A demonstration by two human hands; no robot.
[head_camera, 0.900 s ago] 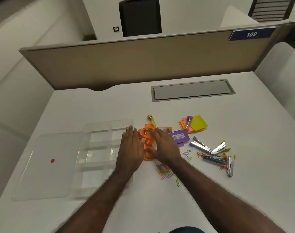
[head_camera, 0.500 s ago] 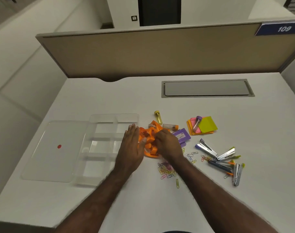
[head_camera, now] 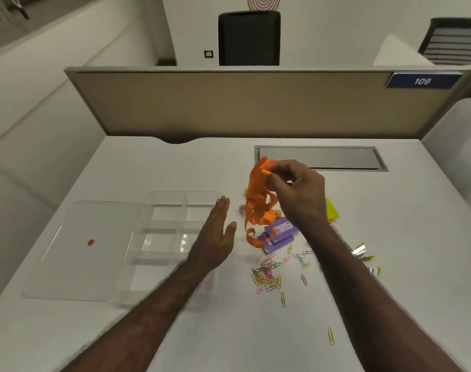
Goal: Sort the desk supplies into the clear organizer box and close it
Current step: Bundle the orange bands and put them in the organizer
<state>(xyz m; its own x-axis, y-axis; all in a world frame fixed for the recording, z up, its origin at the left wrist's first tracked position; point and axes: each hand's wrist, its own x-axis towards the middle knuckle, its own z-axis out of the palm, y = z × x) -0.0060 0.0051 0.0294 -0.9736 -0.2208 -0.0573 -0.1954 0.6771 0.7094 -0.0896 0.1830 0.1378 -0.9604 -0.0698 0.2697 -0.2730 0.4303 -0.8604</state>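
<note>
Item: tangled orange curled-strip bundle [head_camera: 259, 202], pinched at its top by right hand [head_camera: 298, 194], hanging above the white table [head_camera: 175, 162]. Left hand [head_camera: 215, 237]: flat, fingers straight, holding nothing, beside the clear compartmented organizer box [head_camera: 170, 237]. Advice: lower the bundle slowly, gathering trailing ends into one compartment. Staplers at right partly hidden by the forearm.

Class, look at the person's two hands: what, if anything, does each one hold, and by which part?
The right hand pinches the orange strip bundle at its top end, so the rest dangles above the desk. The left hand is open and holds nothing.
</note>
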